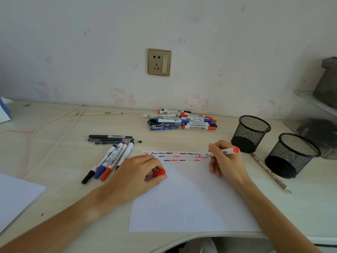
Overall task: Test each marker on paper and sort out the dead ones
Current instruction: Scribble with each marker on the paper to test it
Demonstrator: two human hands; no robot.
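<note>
Pale wooden tabletop [54, 161]: right hand [225, 159] gripped a red-ended white marker [221, 152] on white paper [191, 198]; left hand [138, 176], at nine o'clock, pinched its red cap [159, 173].

Two bare forearms enter from the lower edge. No sleeve reaches either wrist within view. Left hand [138, 172] and right hand [225, 161]: no rings, watch, bracelets or gloves seen. Fingers [212, 166] slender; nails cannot be judged at this resolution.
</note>
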